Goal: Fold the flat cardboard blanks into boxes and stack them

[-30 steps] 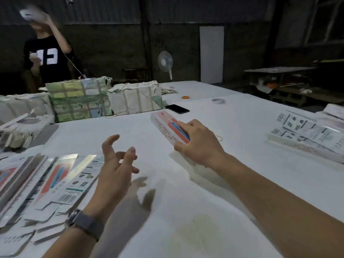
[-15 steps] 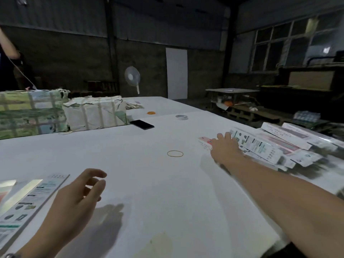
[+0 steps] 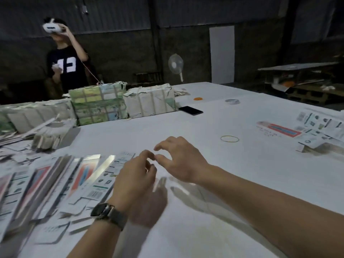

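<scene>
Blanks: I see flat blanks (image 3: 93,181) fanned left of my watch (image 3: 104,211), long axes running away from me, tilted rightward.
Folded box: (image 3: 279,129) lies flat far right of the watch, beside the rubber band (image 3: 229,139).
Left hand: (image 3: 134,179) hovers empty, fingers loosely curled.
Right hand: (image 3: 178,159) hovers empty, fingers relaxed, over the bench (image 3: 204,229).

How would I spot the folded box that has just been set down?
Look to the right side of the white table, beside the pile of finished boxes. The folded box lies nearest the yellow rubber band, alone showing a red-and-blue face.

White "13" on bystander's black tee (image 3: 67,64).
</scene>
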The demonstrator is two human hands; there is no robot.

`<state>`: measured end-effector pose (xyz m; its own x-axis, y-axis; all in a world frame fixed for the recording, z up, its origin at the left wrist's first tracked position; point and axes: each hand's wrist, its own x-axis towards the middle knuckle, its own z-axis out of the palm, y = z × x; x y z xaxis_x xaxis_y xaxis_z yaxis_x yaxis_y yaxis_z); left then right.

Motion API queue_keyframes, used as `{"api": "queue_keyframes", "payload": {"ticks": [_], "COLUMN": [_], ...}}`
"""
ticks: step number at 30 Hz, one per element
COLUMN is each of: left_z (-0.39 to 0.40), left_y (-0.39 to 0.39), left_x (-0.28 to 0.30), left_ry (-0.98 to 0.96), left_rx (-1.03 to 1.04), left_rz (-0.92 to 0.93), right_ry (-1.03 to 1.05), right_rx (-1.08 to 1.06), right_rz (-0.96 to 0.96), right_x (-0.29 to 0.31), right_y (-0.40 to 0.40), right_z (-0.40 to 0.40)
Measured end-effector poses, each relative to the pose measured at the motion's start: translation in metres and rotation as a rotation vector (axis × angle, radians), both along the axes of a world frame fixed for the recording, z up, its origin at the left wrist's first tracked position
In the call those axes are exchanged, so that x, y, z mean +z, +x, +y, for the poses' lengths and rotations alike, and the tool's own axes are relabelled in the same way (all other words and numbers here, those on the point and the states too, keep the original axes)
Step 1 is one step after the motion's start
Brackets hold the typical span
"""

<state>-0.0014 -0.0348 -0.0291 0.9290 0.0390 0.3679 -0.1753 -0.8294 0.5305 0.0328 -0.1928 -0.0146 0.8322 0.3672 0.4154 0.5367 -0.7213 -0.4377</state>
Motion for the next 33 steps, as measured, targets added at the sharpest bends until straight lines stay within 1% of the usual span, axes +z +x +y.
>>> {"api": "queue_keyframes", "payload": {"ticks": [3, 6, 9, 10, 12, 15, 17, 18, 20, 21, 22, 23, 25, 28, 30, 33], "left_z": [0.02, 0.044, 0.058, 0.059, 0.06, 0.058, 0.053, 0.048, 0.033, 0.023, 0.012, 0.002, -0.014, -0.023, -0.024, -0.022], "left_y": [0.001, 0.003, 0.004, 0.005, 0.006, 0.004, 0.003, 0.003, 0.001, -0.002, -0.006, -0.01, -0.015, -0.016, -0.015, -0.017], "left_x": [0.002, 0.001, -0.003, -0.003, -0.002, 0.0, 0.003, 0.005, 0.012, 0.015, 0.018, 0.019, 0.017, 0.013, 0.012, 0.014], "left_ry": [0.185, 0.35, 0.327, 0.33, 0.365, 0.344, 0.294, 0.23, -0.012, -0.159, -0.298, -0.425, -0.62, -0.902, -1.031, -1.119], "left_rx": [0.175, 0.357, 0.409, 0.413, 0.425, 0.406, 0.37, 0.326, 0.178, 0.095, 0.017, -0.046, -0.143, -0.261, -0.314, -0.35], "left_rz": [0.021, 0.152, 0.32, 0.343, 0.334, 0.289, 0.188, 0.096, -0.086, -0.132, -0.138, -0.119, -0.04, 0.099, 0.209, 0.316], "right_ry": [0.096, 0.072, 0.128, 0.145, 0.154, 0.164, 0.197, 0.244, 0.431, 0.55, 0.659, 0.746, 0.861, 0.979, 1.024, 1.026], "right_rx": [0.056, 0.081, 0.107, 0.105, 0.1, 0.111, 0.116, 0.118, 0.119, 0.123, 0.131, 0.145, 0.187, 0.236, 0.238, 0.219], "right_rz": [-0.025, -0.031, -0.012, 0.0, 0.014, 0.014, -0.002, 0.005, 0.086, 0.16, 0.245, 0.322, 0.426, 0.49, 0.517, 0.547], "right_x": [-0.02, -0.033, -0.038, -0.039, -0.041, -0.041, -0.041, -0.04, -0.037, -0.034, -0.031, -0.028, -0.023, -0.02, -0.021, -0.022], "right_y": [-0.01, -0.008, -0.006, -0.004, -0.002, -0.002, -0.002, -0.003, -0.004, -0.005, -0.006, -0.006, -0.008, -0.011, -0.011, -0.009], "right_z": [0.015, 0.011, 0.006, 0.005, 0.003, 0.005, 0.007, 0.008, 0.008, 0.008, 0.008, 0.008, 0.008, 0.007, 0.007, 0.006]}}
